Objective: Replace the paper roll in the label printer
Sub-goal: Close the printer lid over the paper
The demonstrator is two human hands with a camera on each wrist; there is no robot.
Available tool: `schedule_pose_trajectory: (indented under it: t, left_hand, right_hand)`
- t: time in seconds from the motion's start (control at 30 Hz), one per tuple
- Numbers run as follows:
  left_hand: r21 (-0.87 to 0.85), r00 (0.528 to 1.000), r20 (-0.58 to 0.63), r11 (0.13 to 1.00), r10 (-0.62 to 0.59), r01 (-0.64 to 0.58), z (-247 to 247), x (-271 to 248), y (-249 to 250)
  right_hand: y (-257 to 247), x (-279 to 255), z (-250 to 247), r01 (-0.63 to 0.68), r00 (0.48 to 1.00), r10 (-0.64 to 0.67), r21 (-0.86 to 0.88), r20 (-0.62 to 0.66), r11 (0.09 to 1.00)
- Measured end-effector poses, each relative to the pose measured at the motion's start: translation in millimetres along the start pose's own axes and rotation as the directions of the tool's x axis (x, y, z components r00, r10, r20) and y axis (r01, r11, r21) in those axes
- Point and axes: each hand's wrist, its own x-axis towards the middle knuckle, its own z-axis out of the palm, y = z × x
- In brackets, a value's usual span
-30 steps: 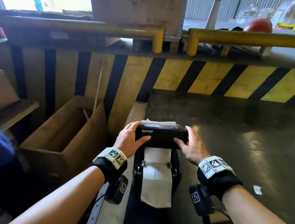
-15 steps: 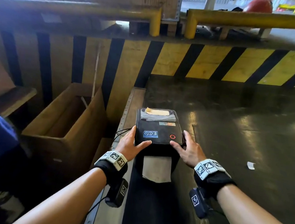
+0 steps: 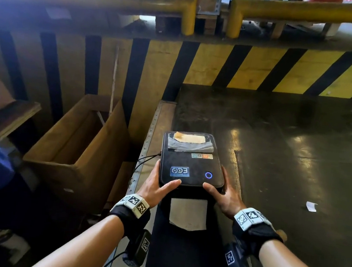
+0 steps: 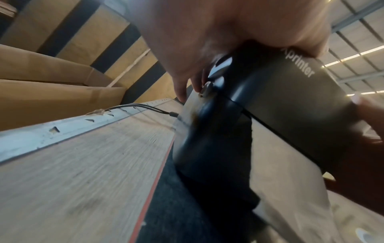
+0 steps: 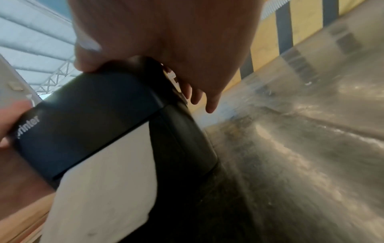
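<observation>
The label printer point(image 3: 192, 163), a rigid, smooth, likely slippery plastic box, sits on the counter point(image 3: 147, 143), its lid clasped at both front corners by left hand point(image 3: 156, 186) and right hand point(image 3: 225, 196), fingers curled down its sides, the surest hold.

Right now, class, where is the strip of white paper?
In the head view the white paper strip hangs from the front of the label printer, between the left hand and right hand.
</observation>
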Motion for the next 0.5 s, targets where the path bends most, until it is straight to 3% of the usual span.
schedule_pose_trajectory:
  t: [0.5]
  left_hand:
    - [-0.122,0.998,-0.054,0.993,-0.011,0.005,12,8,-20]
  right_hand:
    - [23,10,5,0.045,0.999,-0.042,0.176,-0.018,0.983]
